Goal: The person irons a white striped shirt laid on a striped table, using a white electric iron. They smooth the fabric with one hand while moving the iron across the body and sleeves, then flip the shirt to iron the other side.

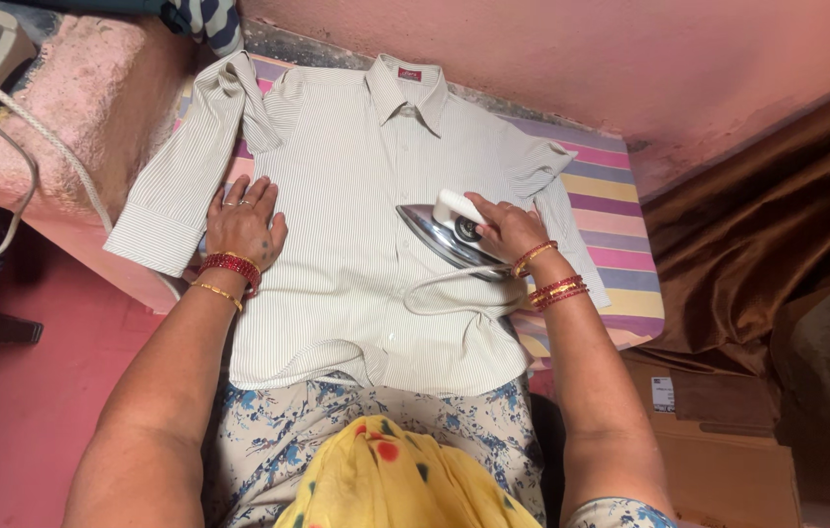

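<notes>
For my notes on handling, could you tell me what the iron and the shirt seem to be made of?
Iron: polished metal body, going by its mirror-like shine, with a white handle, probably plastic. Shirt: thin woven cloth, likely cotton or a blend, matte, finely striped, creasing softly.

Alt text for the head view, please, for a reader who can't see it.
A person's right hand holds a metal iron by its white handle on a pale striped shirt, while the left hand lies flat on the fabric. The shirt is spread front-up on a pad with coloured stripes, beside a pink wall.
</notes>
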